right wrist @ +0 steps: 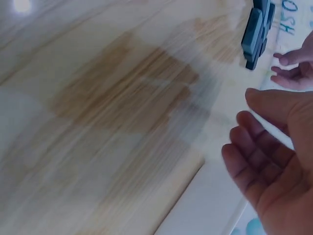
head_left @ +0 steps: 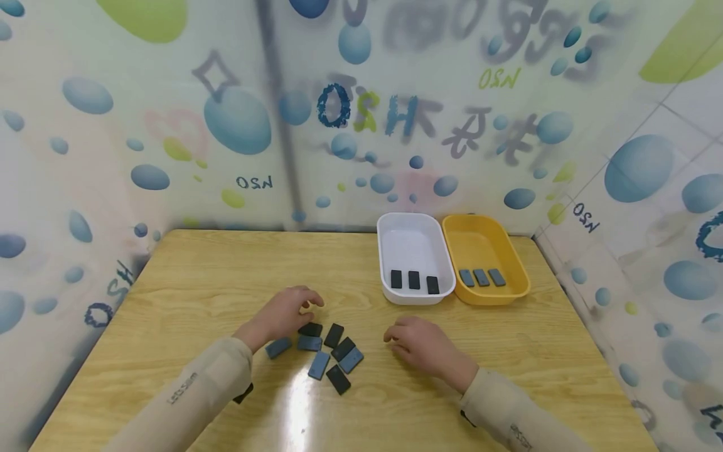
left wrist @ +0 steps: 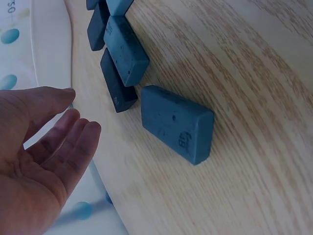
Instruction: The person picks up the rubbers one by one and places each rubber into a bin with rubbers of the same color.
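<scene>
My left hand (head_left: 285,312) hovers at the far left of a loose group of small rectangular blocks, some black (head_left: 339,380), some blue-grey (head_left: 319,365). Its fingers are loosely bent with nothing between them. In the left wrist view, the nearest blue-grey block (left wrist: 176,122) bears small printed marks and lies apart from that hand; a black block (left wrist: 116,84) sits beyond it. To the right of the group, my right hand (head_left: 423,345) is just above the table, relaxed, holding nothing. The right wrist view shows a gap between its thumb and fingers.
Toward the back right stand a white tray (head_left: 409,242) with three black blocks and, beside it, a yellow tray (head_left: 480,242) with three blue-grey blocks. The wooden table (head_left: 226,270) meets a patterned wall covering (head_left: 350,182) at the back.
</scene>
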Demonstrator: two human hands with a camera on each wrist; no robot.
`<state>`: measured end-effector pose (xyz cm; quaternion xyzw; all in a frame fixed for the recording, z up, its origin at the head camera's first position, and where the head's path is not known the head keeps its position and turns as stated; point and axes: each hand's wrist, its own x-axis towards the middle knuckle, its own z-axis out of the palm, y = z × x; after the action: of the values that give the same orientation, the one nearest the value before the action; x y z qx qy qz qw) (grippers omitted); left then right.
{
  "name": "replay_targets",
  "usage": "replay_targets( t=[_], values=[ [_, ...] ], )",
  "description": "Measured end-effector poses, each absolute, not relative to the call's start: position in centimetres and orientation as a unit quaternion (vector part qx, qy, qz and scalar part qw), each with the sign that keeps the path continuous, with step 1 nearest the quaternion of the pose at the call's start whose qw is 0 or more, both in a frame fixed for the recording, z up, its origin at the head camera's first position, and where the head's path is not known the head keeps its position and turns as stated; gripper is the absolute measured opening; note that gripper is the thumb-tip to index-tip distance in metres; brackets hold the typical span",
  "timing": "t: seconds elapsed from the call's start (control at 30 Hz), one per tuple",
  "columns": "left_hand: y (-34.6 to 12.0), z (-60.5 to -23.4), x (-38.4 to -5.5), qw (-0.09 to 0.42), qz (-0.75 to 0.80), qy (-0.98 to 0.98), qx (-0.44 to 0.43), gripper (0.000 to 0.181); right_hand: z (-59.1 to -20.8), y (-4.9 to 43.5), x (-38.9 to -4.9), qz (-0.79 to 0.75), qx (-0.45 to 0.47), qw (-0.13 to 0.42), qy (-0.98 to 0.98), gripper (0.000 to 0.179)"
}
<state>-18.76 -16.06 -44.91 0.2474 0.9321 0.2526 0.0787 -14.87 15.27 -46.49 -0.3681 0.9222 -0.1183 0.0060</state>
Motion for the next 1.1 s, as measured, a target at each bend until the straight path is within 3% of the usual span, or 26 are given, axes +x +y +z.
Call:
replay_targets(
  t=[0.2,0.37,0.9,1.1],
  values=[
    [-16.4,-45.3,-18.6,0.085,0.255,0.934,0.236,0.026,-46.4,13.0,-14.7,-0.119,-0.465,0.006,0.877,0.017],
    [-16.5,-45.3,-18.3,0.091,0.259,0.935,0.227,0.026,-46.6,11.1,-14.1,-0.09,-0.498,0.047,0.861,0.022],
    [-16.4,-45.3,-18.4,0.09,0.262,0.936,0.216,0.027,-47.3,9.9,-14.4,-0.073,-0.501,0.062,0.86,0.022],
    [-16.4,-45.5,-18.8,0.088,0.261,0.937,0.214,0.027,-47.4,9.7,-14.7,-0.066,-0.505,0.04,0.86,0.022]
  ],
)
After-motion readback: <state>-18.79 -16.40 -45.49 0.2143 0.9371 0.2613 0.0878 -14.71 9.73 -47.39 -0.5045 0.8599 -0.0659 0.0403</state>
